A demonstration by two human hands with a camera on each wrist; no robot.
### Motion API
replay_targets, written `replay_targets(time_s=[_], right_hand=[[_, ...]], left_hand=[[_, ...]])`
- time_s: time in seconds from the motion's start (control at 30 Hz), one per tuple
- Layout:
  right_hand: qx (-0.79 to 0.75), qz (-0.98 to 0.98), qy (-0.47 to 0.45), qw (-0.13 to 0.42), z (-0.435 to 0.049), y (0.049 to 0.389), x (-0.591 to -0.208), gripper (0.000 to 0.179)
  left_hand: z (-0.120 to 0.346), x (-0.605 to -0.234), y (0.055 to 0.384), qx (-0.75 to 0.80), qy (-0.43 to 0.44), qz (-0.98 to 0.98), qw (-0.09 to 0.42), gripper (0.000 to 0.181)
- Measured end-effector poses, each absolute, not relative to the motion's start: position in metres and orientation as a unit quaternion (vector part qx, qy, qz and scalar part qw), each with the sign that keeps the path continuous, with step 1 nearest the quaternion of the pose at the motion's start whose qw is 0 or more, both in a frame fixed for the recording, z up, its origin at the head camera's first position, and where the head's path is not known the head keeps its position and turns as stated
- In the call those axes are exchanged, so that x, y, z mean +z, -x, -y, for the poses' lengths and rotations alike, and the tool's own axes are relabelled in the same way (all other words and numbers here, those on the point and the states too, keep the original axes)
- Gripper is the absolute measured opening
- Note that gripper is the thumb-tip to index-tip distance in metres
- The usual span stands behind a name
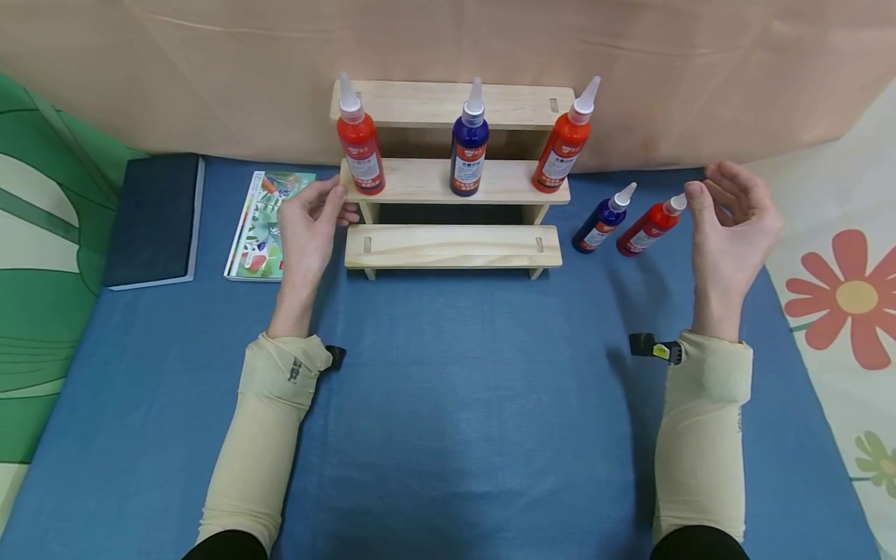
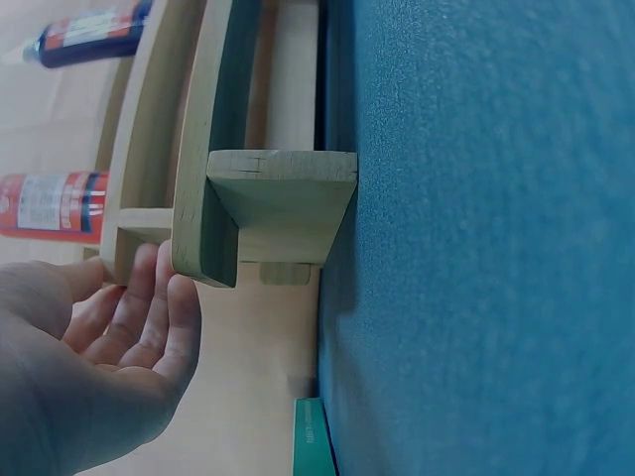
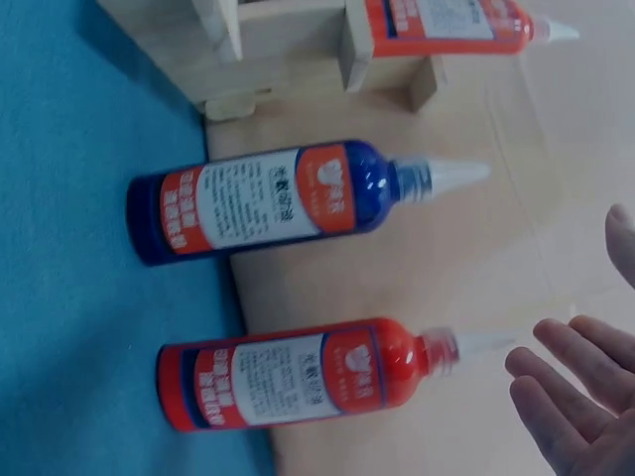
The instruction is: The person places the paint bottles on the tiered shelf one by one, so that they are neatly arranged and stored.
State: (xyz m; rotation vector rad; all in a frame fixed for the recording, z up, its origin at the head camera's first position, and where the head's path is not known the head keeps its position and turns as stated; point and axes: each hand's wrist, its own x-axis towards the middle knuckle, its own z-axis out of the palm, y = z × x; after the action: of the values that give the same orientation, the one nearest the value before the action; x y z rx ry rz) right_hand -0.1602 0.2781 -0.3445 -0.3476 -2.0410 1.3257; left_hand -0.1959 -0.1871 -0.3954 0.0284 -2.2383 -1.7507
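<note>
A three-tier wooden stand (image 1: 448,247) carries two red squeeze bottles and a blue one on its middle step. They are the left red bottle (image 1: 361,152), the blue bottle (image 1: 469,152) and the right red bottle (image 1: 562,148), all with white pointed nozzles. My left hand (image 1: 311,225) holds the left end of that step, thumb at the board's edge and fingers below it (image 2: 129,317). To the right of the stand, another blue bottle (image 3: 253,203) and red bottle (image 3: 288,375) stand on the table. My right hand (image 1: 735,222) hovers by this red bottle's nozzle, fingers parted and holding nothing.
A dark notebook (image 1: 154,218) and a colourful booklet (image 1: 269,225) lie left of the stand on the blue tablecloth (image 1: 448,404). Behind rises a beige cloth (image 1: 231,85). Flower-patterned fabric (image 1: 854,295) borders the right side, green patterned fabric (image 1: 42,327) the left.
</note>
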Motion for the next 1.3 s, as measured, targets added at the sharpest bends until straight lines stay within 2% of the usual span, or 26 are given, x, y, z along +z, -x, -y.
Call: replay_targets(time_s=[0.13,0.5,1.07,1.3], right_hand=[[0.501,0.794,0.156,0.308,-0.283,0.163,-0.351,0.048],[0.494,0.823,0.210,0.186,-0.296,0.171,-0.372,0.055],[0.473,0.847,0.211,0.121,-0.303,0.174,-0.387,0.058],[0.468,0.851,0.209,0.116,-0.304,0.174,-0.392,0.057]], left_hand=[[0.187,-0.395,0.195,-0.611,-0.011,0.777,0.151,0.036],[0.188,-0.395,0.194,-0.610,-0.013,0.778,0.152,0.036],[0.187,-0.394,0.193,-0.617,-0.014,0.772,0.153,0.036],[0.186,-0.392,0.193,-0.612,-0.012,0.777,0.148,0.036]])
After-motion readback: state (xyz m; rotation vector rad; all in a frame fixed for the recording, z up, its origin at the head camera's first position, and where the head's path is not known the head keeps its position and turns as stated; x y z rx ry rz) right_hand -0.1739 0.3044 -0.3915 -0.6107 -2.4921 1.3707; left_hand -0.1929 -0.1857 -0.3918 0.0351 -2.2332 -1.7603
